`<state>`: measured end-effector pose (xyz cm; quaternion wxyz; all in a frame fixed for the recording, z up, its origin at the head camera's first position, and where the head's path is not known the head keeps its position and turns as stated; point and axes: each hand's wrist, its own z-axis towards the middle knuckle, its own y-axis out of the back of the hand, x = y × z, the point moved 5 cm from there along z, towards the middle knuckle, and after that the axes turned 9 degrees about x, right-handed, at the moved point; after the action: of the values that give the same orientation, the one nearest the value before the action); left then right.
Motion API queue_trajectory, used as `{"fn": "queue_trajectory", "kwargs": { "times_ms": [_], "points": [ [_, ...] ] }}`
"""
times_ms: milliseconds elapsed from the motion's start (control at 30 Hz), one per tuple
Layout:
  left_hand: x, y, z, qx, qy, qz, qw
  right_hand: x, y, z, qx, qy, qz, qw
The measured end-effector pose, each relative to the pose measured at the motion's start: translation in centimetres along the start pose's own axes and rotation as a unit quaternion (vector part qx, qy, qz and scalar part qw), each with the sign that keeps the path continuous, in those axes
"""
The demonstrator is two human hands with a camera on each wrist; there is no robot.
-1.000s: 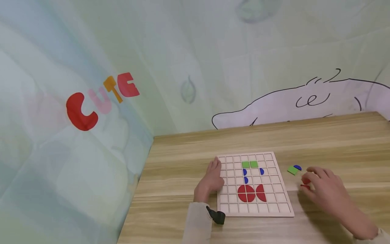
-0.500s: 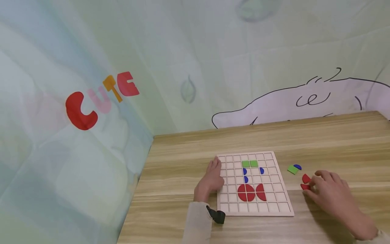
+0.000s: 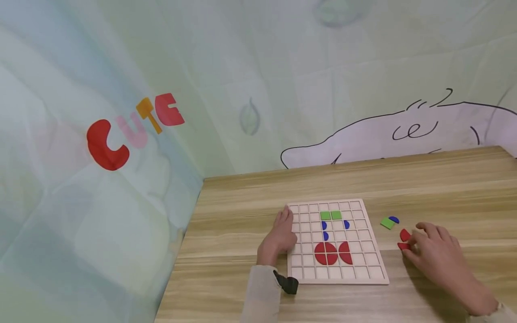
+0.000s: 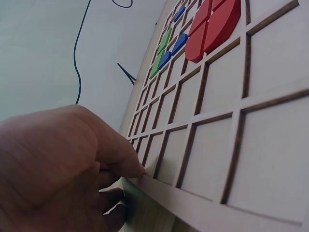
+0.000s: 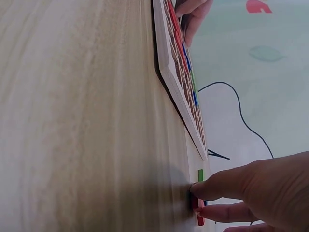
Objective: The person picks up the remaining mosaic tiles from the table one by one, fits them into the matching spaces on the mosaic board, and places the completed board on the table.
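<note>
A wooden grid board [image 3: 339, 281] lies on the table with flat colored pieces in its cells. My left hand [image 3: 278, 235] rests along its left edge, fingers mostly straight; in the left wrist view the thumb [image 4: 120, 157] touches the rim. Right of the board, my right hand [image 3: 438, 253] pinches a red quarter-circle piece [image 3: 402, 246] between thumb and forefinger, low at the tabletop. Another red quarter-circle piece [image 3: 405, 234] lies just beyond it. The right wrist view shows the thumb and forefinger at red pieces [image 5: 200, 218].
A green square [image 3: 387, 223] and a blue half-circle [image 3: 393, 219] lie together right of the board. On the board are green squares [image 3: 336, 215], blue half-circles [image 3: 346, 224], a red circle of quarters [image 3: 326, 253] and a red half [image 3: 346, 253]. Printed cloth walls stand behind and left.
My right hand has shifted slightly right, off the farther red quarter-circle, which now shows fully. Its thumb and forefinger are at the nearer red one. The left hand stays on the board edge.
</note>
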<state>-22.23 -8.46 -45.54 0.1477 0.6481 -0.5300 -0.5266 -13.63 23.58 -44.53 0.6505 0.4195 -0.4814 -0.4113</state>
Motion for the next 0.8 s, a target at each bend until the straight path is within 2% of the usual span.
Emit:
{"fn": "queue_trajectory", "kwargs": {
  "times_ms": [233, 400, 600, 800],
  "points": [
    [-0.1, 0.2, 0.0, 0.000, -0.004, 0.006, 1.0000, 0.2, 0.5, 0.2, -0.017, 0.011, 0.023, 1.000],
    [-0.1, 0.1, -0.1, 0.003, -0.003, 0.008, 1.0000, 0.9, 1.1, 0.6, -0.050, 0.066, 0.041, 0.996],
    [0.0, 0.1, 0.0, 0.006, -0.004, 0.010, 0.9999, 2.1, 1.7, 1.2, -0.079, 0.150, 0.051, 0.984],
    [0.1, 0.0, 0.1, 0.006, -0.003, 0.012, 0.9999, 3.6, 1.6, 2.0, -0.062, 0.187, 0.045, 0.979]
  ]
}}
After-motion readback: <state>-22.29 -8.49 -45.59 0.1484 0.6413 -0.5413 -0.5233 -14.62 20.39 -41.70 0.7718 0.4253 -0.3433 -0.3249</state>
